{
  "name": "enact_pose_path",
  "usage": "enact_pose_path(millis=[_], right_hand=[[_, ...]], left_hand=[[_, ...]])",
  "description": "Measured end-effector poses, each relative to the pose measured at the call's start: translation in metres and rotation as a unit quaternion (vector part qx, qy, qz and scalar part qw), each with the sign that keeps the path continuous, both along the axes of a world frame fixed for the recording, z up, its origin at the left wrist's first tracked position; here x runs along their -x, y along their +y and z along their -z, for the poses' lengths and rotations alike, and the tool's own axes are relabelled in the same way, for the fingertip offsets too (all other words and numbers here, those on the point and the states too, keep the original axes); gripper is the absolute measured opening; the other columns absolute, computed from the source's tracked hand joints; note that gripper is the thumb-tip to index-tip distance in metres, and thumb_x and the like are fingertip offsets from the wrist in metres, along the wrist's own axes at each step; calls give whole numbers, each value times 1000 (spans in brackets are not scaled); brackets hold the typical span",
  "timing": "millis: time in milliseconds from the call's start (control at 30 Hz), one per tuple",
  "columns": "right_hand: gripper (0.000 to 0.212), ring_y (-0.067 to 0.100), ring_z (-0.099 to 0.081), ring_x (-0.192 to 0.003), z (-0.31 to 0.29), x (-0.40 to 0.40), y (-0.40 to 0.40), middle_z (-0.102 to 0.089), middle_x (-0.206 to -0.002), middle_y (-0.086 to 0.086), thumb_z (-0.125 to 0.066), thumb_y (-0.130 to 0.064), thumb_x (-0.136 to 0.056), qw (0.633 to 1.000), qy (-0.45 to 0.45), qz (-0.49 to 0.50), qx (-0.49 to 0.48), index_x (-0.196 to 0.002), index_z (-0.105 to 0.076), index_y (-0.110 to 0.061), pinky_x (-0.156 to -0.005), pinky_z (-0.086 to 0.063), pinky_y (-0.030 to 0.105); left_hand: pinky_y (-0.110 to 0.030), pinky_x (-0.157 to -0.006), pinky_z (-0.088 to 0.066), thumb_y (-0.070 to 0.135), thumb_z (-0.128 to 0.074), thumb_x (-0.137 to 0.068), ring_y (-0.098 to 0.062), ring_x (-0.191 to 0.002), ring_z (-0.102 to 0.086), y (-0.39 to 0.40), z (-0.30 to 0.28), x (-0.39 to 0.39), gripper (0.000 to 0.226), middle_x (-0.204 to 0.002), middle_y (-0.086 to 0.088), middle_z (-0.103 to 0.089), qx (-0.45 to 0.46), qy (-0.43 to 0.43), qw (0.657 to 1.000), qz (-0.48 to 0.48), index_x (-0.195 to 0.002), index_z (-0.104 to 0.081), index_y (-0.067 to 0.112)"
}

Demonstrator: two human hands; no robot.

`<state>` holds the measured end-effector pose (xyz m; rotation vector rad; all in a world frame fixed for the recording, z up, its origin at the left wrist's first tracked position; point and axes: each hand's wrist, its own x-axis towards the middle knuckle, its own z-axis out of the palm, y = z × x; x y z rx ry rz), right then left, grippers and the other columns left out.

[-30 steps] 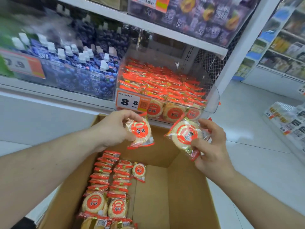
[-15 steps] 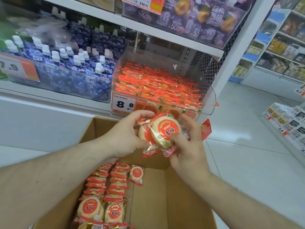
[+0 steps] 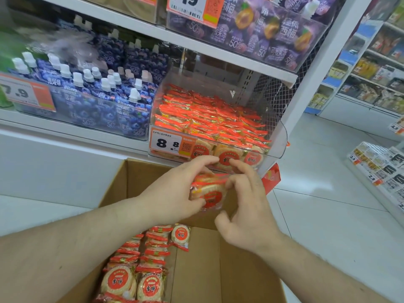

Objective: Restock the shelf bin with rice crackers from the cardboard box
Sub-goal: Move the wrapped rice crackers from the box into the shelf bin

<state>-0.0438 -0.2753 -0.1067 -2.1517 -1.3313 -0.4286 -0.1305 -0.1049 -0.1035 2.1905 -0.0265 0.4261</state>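
L hand [image 3: 175, 193] grips cracker packs [image 3: 208, 193] above box [image 3: 131, 178]. R hand [image 3: 247, 206] fingers spread, touching packs. Bin [image 3: 282, 136] just behind.

- A shop aisle: price tags [image 3: 169, 143] are hanging on white shelves [image 3: 229, 55].
- Drink pouches [image 3: 105, 99] are sitting left of the tags.
- More stocked racks [image 3: 376, 68] are standing far right.

White shelves [image 3: 218, 50] run across a shop aisle, with a white upright [image 3: 323, 62] at their right end. Blue spouted pouches [image 3: 105, 101] fill the left of the middle shelf, purple pouches [image 3: 262, 33] the one above. Orange price tags [image 3: 26, 92] hang in front. The floor [image 3: 323, 193] is pale glossy tile. More racks [image 3: 376, 68] stand far right.
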Motion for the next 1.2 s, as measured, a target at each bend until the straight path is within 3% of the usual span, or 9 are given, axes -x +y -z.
enact_pose_path(millis=[167, 333, 433, 533, 600, 733, 867, 1000, 1200], right_hand=[[80, 27, -37, -137, -4, 2, 2, -41, -145, 13, -68, -31, -72, 991, -94, 11, 95, -140, -33, -8, -113, -28, 43], [80, 21, -46, -121, -8, -3, 2, -53, -135, 13, -64, -20, -79, 984, -50, -48, 163, -146, -24, -5, -103, -36, 29], [64, 17, -49, -118, -30, -19, -6, -56, -130, 4, -61, -17, -82, 990, 8, -52, 132, -142, -38, -11, -101, -36, 22], [48, 14, -49, -109, -76, -44, -15, -56, -117, -8, -63, -10, -83, 996, -7, 5, 85, -128, -50, -17, -91, -32, 12], [42, 18, -49, -106, -108, -61, -17, -60, -113, -4, -64, -9, -83, 988, -74, 53, 122, -122, -52, -20, -87, -34, 24], [46, 28, -47, -115, -145, -86, -4, -56, -123, 1, -56, -18, -87, 884, -275, 186, 329, -130, -43, -24, -92, -34, 39], [40, 26, -45, -116, -149, -96, 21, -55, -124, 2, -51, -26, -90, 814, -315, 188, 451, -129, -43, -22, -91, -33, 40], [37, 25, -46, -112, -137, -115, 39, -57, -120, 3, -51, -24, -91, 807, -272, 160, 500, -127, -45, -22, -92, -33, 39], [47, 22, -50, -97, -121, -152, 34, -58, -119, 3, -51, -12, -89, 873, -20, 158, 460, -133, -41, -22, -85, -44, 37]], left_hand=[[-30, -97, -47, 20, -71, -82, -16, -120, -56, -5, 0, 2, 100, -141, 6, -50, -171, -32, 985, 13, -141, 3, 51], [-34, -93, -48, 16, -68, -82, -22, -115, -56, -11, -2, 3, 98, -142, 9, -32, -177, -64, 982, 23, -143, 2, 49], [-35, -96, -48, 18, -71, -79, -18, -115, -53, -6, -9, -4, 91, -132, 8, -30, -144, -110, 983, 2, -144, -11, 39], [-27, -109, -27, 26, -69, -82, -14, -126, -37, 2, -22, -15, 83, -138, 7, -27, -187, -100, 976, -54, -148, -19, 30], [-32, -113, -13, 29, -66, -83, -15, -133, -24, 5, -25, -21, 80, -140, 7, -25, -247, -71, 963, -79, -148, -21, 28], [-48, -116, 0, 32, -62, -82, -19, -145, 12, 8, -22, -31, 83, -154, 6, -6, -338, 46, 935, -100, -149, -13, 29], [-57, -115, 5, 30, -61, -82, -25, -144, 26, 9, -16, -37, 87, -158, 3, 12, -366, 117, 918, -95, -150, -6, 28], [-57, -114, 8, 25, -60, -83, -26, -142, 31, 15, -15, -38, 90, -158, 3, 22, -361, 157, 914, -98, -151, -2, 29], [-59, -113, 8, 23, -59, -84, -27, -142, 31, 19, -12, -41, 90, -157, 5, 25, -360, 165, 913, -99, -151, 0, 31]])
